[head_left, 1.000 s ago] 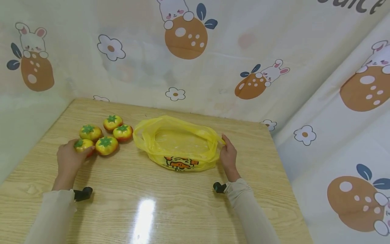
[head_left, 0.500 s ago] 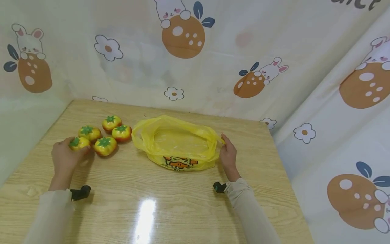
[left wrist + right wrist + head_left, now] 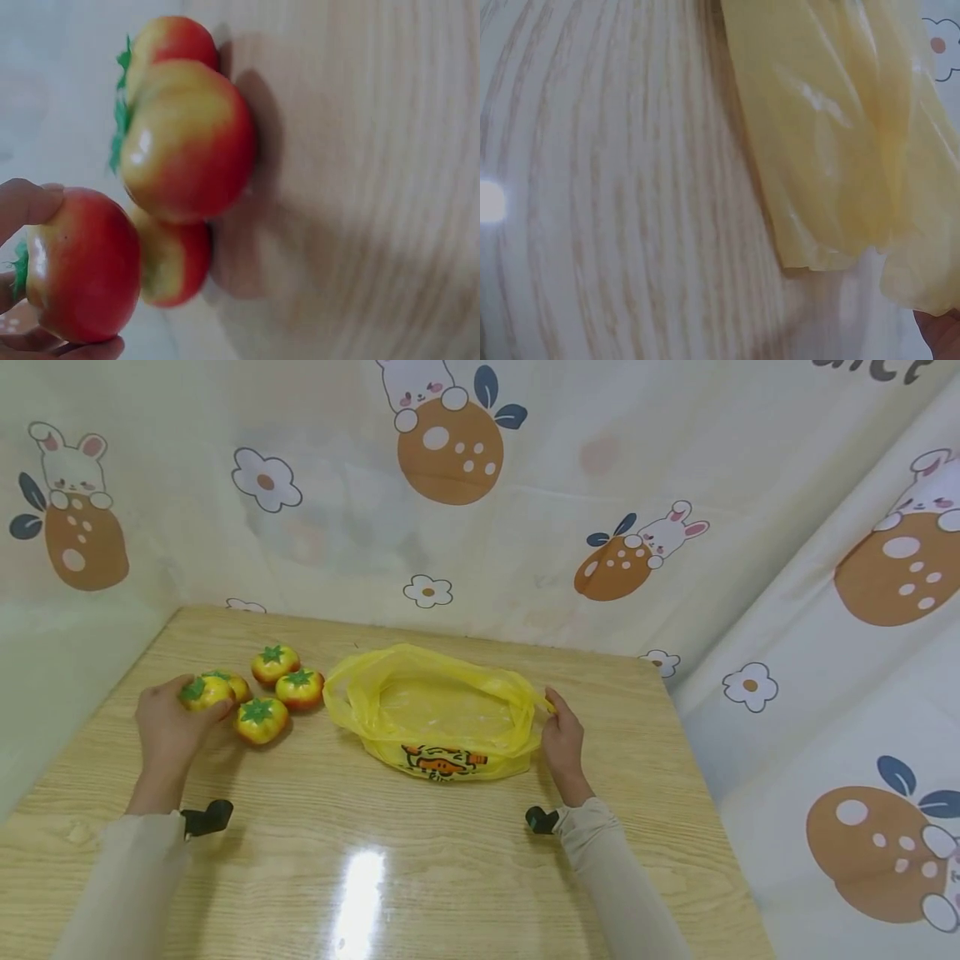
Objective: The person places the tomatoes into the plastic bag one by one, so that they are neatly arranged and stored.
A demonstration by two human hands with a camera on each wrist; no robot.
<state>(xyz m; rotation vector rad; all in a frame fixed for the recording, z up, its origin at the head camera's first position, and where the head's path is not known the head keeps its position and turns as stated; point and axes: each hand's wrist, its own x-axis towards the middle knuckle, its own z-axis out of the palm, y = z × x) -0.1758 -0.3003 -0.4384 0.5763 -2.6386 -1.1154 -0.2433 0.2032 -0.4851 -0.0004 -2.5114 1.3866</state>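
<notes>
My left hand grips a glossy yellow-and-red tomato with a green leafy top. In the left wrist view, thumb and fingers hold the tomato around its top and sides, raised off the tabletop. Several similar tomatoes stand just beyond it, the nearest one to its right and another partly hidden behind it. At the centre stands a yellow plastic bag with its mouth spread wide and a cartoon print on its front. My right hand pinches the bag's right rim; in the right wrist view only a bit of that hand shows below the bag.
The light wood-grain table carries everything. A pale printed curtain hangs along its back and sides. Dark wrist mounts stick out from both cuffs. A bright light reflection lies on the tabletop near the front.
My left hand first shifted slightly left with the tomato, away from the others, then raised it, so it now covers part of the tomato behind. The right hand and bag stayed in place.
</notes>
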